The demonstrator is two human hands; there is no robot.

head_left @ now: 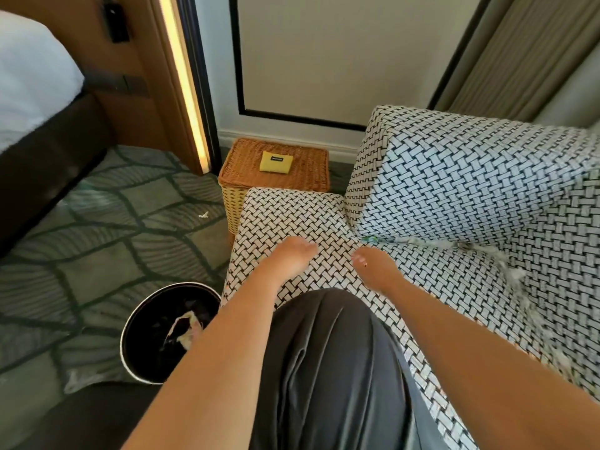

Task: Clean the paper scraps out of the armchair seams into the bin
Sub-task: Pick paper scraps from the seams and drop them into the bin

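The armchair [470, 177] has black-and-white woven fabric. Pale paper scraps [506, 264] lie along the seam between its seat and back, running from the seat's back corner toward the right. A small green scrap [370, 238] shows at the corner of that seam. My left hand [292, 254] rests flat on the left armrest with its fingers straight. My right hand [373, 264] hovers over the seat with fingers bent downward, just short of the green scrap; I cannot make out anything in it. The round black bin [139, 332] stands on the carpet left of the chair, with crumpled paper inside.
A wicker basket [246, 183] with a yellow pouch [272, 162] on its lid stands behind the armrest against the wall. One scrap [203, 215] lies on the green patterned carpet. A bed [32, 92] fills the left; a curtain [519, 50] hangs behind the chair.
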